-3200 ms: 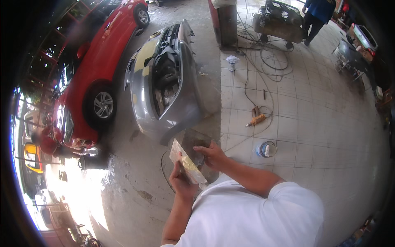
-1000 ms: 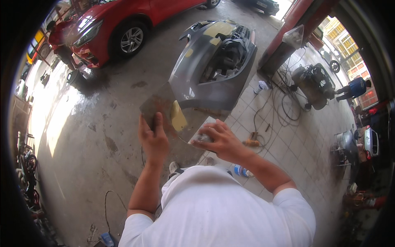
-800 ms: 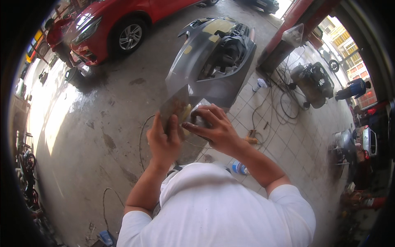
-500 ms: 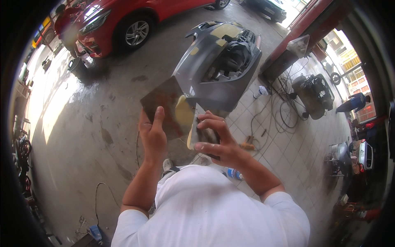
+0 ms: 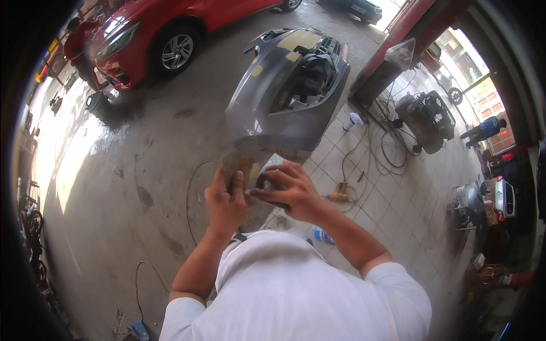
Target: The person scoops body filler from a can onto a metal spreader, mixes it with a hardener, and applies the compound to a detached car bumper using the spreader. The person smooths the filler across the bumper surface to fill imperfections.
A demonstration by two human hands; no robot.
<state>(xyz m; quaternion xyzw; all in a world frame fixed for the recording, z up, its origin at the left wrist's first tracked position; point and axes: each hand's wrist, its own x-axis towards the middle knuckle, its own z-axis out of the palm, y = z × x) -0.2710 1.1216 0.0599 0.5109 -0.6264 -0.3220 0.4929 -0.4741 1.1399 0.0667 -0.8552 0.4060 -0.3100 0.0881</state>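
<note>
**Left hand (image 5: 226,200) on the dark plate (image 5: 240,157), right hand (image 5: 297,190) on the spreader (image 5: 275,161)**

And here we are, both hands occupied, close together in front of the white shirt (image 5: 301,284)! The left has the thin, flat plate pinched at its near edge, thumb laid along the upper face, the grip narrow. Over on the right, fingers bent and closed round the spreader, its pale blade poking out past the knuckles and leaning over the plate. Between the two, a dab of yellow paste (image 5: 253,169) on the plate's face; whether the blade touches it, I cannot tell from here.

Just beyond the plate sits the big grey bumper (image 5: 278,126), yellow patches (image 5: 300,41) across its far end. Off to the left, a red car (image 5: 219,10) with a bucket (image 5: 98,105) near its nose and a person in red (image 5: 79,48) beside it. To the right, on the tiles, an orange power tool (image 5: 339,195), a blue can (image 5: 323,235) close by the shirt, and a white-topped tub (image 5: 352,120) near the red pillar (image 5: 392,54). Further out, a wheeled compressor (image 5: 424,122) among looping hoses (image 5: 392,148), and past it a person in blue (image 5: 489,128).
</note>
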